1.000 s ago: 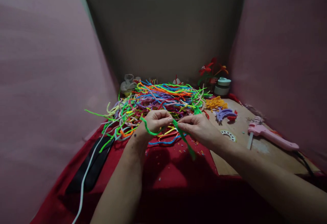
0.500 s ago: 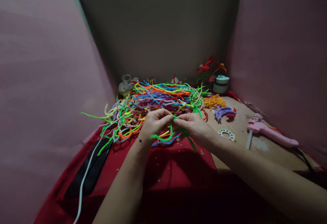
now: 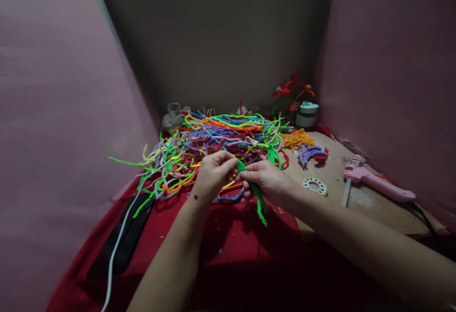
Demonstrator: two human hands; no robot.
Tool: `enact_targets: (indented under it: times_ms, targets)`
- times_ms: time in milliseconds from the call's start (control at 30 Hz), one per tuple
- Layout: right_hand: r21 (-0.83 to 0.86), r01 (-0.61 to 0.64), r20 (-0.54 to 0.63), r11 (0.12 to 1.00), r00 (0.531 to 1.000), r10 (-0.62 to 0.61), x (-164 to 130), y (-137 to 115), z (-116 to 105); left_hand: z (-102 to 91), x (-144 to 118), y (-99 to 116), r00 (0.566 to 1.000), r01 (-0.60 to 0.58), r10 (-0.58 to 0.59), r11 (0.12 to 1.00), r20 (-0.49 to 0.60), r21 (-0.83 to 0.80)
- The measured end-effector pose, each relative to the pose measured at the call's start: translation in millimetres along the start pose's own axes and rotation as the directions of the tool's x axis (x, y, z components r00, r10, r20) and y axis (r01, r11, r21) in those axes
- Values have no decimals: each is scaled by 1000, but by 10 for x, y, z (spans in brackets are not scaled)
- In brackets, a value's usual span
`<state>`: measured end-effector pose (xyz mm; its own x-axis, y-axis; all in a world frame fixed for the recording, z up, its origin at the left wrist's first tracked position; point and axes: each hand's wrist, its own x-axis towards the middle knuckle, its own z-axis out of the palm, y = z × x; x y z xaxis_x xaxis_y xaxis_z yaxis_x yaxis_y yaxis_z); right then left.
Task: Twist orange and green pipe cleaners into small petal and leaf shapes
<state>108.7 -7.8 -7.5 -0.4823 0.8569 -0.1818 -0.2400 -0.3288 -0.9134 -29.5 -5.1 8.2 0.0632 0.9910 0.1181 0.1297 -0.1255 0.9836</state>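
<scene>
Green pipe cleaners [image 3: 259, 197], bent and bunched together, run between my two hands over the front of the table. My left hand [image 3: 216, 172] pinches their upper end between thumb and fingers. Around the middle of the bunch my right hand [image 3: 265, 179] is closed, and the loose ends hang below it. Just behind both hands lies a big heap of pipe cleaners [image 3: 221, 129] in many colours. Another green looped piece [image 3: 271, 154] rests at the heap's right edge. My fingertips partly hide the held bunch.
A pink glue gun [image 3: 377, 183] lies on a brown board [image 3: 320, 212] at right, with a white holed ring [image 3: 315, 185], purple pieces [image 3: 310, 155] and orange pieces [image 3: 298, 138]. Red flowers [image 3: 283, 89] and a lidded jar [image 3: 307, 114] stand behind. A white cable [image 3: 117, 250] crosses a black flat object [image 3: 131, 241].
The green strand that curled beneath my left hand is gone from there. My right hand now wraps lower round the bunch, whose ends hang further down. The view has shifted slightly.
</scene>
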Motion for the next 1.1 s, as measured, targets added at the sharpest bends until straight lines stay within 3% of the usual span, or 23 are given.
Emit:
enact_targets:
  times_ms: [133, 200, 300, 367, 500, 600, 733, 867, 1100]
  targets:
    - [-1, -73, 52, 997, 996, 73, -24, -13, -15, -8, 21, -43, 987, -96, 104, 993, -124, 73]
    - [7, -87, 83, 996, 993, 87, -25, -15, -30, -27, 38, -64, 981, -127, 137, 988, -135, 83]
    - [36, -93, 131, 995, 988, 87, -14, -24, -53, -76, 61, -77, 1000, -18, 18, 992, 0, -123]
    - [50, -104, 176, 993, 980, 94, -5, -30, -72, -107, 68, -79, 990, 90, -58, 961, 126, -260]
    - [85, -129, 294, 988, 951, 99, 0, -28, -134, -118, 65, -86, 971, 148, -80, 942, 227, -302]
    - [128, -141, 351, 982, 932, 88, -6, -14, -184, -72, 61, -94, 984, 105, -61, 959, 168, -265]
    - [158, -143, 359, 977, 930, 78, 5, 23, -203, 33, 59, -104, 1000, 30, -31, 975, -2, -220]
    - [181, -146, 345, 973, 935, 76, 25, 96, -181, 112, 58, -118, 987, -4, -33, 972, -156, -235]
    - [136, -133, 290, 982, 953, 89, 4, 194, -185, 86, 84, -135, 957, -105, 58, 983, -285, -151]
